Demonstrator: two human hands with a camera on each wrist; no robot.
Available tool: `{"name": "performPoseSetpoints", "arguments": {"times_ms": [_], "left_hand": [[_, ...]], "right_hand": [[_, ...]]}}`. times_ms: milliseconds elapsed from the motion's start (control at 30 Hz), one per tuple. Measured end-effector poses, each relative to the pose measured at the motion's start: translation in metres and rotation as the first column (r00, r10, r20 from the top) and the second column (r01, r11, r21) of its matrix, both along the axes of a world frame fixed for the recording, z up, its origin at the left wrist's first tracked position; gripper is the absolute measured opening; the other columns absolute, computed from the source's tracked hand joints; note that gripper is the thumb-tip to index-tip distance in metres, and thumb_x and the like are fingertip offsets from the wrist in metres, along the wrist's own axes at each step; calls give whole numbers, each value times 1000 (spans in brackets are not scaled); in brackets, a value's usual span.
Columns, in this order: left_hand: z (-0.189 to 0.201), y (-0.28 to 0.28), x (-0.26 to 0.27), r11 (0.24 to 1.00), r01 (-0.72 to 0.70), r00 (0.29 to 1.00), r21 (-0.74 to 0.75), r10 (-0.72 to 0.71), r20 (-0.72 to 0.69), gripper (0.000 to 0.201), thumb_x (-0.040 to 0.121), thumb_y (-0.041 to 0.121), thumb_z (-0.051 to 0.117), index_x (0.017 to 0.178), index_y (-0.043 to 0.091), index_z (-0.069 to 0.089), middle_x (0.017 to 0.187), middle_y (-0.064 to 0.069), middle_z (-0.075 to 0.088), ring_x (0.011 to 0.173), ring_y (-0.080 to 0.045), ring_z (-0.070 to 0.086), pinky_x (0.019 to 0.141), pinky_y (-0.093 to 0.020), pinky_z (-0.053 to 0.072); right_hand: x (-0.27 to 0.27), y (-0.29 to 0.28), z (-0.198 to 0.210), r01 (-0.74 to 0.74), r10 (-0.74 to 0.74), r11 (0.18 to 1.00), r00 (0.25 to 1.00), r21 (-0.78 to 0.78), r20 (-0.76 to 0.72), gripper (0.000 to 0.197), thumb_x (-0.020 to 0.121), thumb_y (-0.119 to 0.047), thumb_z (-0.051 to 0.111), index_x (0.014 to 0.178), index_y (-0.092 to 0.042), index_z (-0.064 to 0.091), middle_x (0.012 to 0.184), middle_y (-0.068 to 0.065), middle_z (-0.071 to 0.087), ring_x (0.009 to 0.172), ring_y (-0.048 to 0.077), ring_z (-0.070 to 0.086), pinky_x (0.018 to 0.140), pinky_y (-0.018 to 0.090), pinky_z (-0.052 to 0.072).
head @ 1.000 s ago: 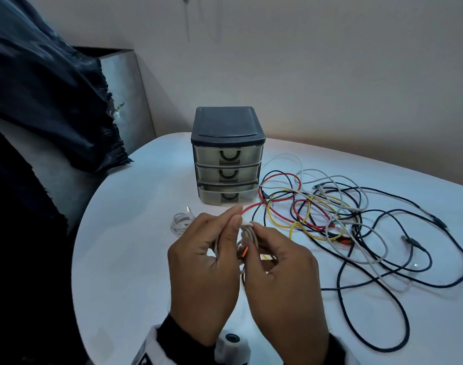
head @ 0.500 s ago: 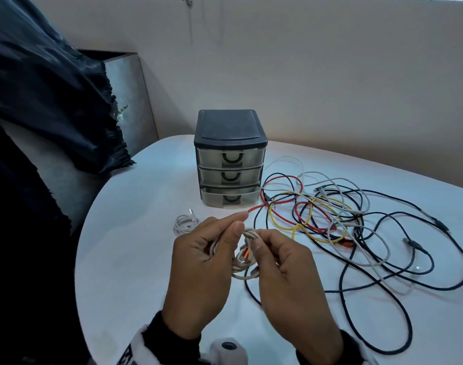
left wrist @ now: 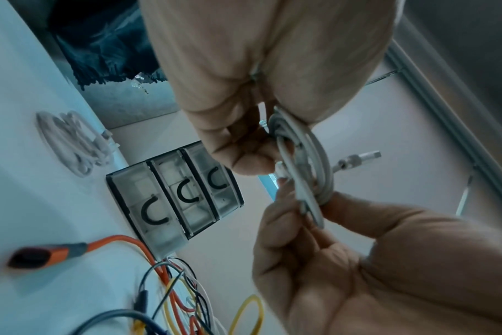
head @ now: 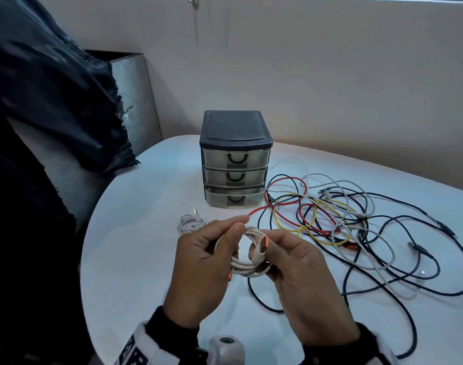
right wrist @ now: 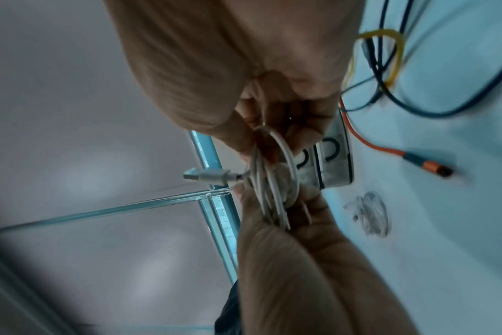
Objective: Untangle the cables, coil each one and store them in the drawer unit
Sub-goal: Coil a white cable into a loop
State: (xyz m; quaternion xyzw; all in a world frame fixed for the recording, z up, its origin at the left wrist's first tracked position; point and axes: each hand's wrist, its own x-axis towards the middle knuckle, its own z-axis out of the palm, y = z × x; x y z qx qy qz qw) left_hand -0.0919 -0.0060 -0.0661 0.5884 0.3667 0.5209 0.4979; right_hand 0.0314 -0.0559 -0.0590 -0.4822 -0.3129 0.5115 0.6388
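The loose white cable [head: 247, 255] has become a neat round coil, pinched between left hand [head: 201, 270] and right hand [head: 304, 280] fingers. Drawer next, probably.

The table [head: 135, 259] is white, smooth and a bit shiny. The drawer box [head: 235, 159] is plastic, with a dark matt top and cloudy see-through drawers. The white cable [head: 247, 262] looks smooth and rubbery, with a shiny metal plug [left wrist: 364, 156]. The dark cloth [head: 54, 101] has a frayed edge.
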Motion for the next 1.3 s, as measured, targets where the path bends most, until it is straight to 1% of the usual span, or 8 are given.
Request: {"name": "performPoseSetpoints", "arguments": {"times_ms": [200,433,567,667,833,967,1100,1300], "left_hand": [[-2,9,-9,924,216,976,-317,-200,80,28,73,22,71,100,18,79,90,-19,76,76,-27,67,76,-49,56],[-3,12,-10,911,242,954,-334,-161,253,28,75,21,64,98,16,80,76,-6,70,68,-13,64,68,-22,57],[-4,13,-24,764,576,743,-291,-342,575,42,69,21,83,109,9,76,87,-8,75,83,-16,72,74,-24,57],[-11,14,-30,718,668,660,-193,-454,598,53,68,25,88,117,14,72,99,-3,76,94,-13,72,83,-23,55],[-14,15,-18,820,432,827,-376,-193,529,69,31,34,102,94,13,81,75,-7,73,66,-14,69,63,-21,56],[-12,17,-10,847,293,892,-444,-75,447,22,63,19,78,82,8,81,74,-10,73,59,-14,66,55,-21,56],[-15,15,-6,879,195,960,-435,-79,270,28,68,22,70,92,10,78,86,-16,75,70,-21,64,67,-28,53],[-16,21,-21,871,196,979,-451,-150,137,35,73,27,68,101,6,74,86,-11,76,68,-15,67,58,-23,53]], "right_hand": [[12,-1,3,-18,34,996,983,-90,178,21,94,-11,58,83,-16,75,80,9,74,71,18,66,73,33,56],[5,2,1,-64,69,985,997,-160,25,11,89,-10,64,92,-5,74,82,13,75,68,18,68,58,27,56],[9,1,2,-178,139,977,948,-115,-288,40,63,-28,84,85,2,72,73,15,64,55,14,62,48,23,54],[10,-1,1,-234,195,969,918,-75,-344,63,39,-38,98,84,-1,75,73,13,65,55,14,62,47,23,54],[4,-1,5,-84,61,989,982,-122,-180,28,60,-32,79,73,-8,76,70,9,68,55,11,61,47,21,51],[-2,0,1,88,-85,990,996,-108,33,21,70,-25,73,83,-9,77,73,7,74,57,9,61,47,18,46],[-6,0,-2,249,-239,966,960,-63,143,9,84,-10,72,93,-13,73,70,9,75,47,7,53,45,16,42],[-9,0,-5,245,-236,969,957,-32,171,1,84,-3,71,84,-3,72,65,14,73,40,5,52,41,11,38]]}}
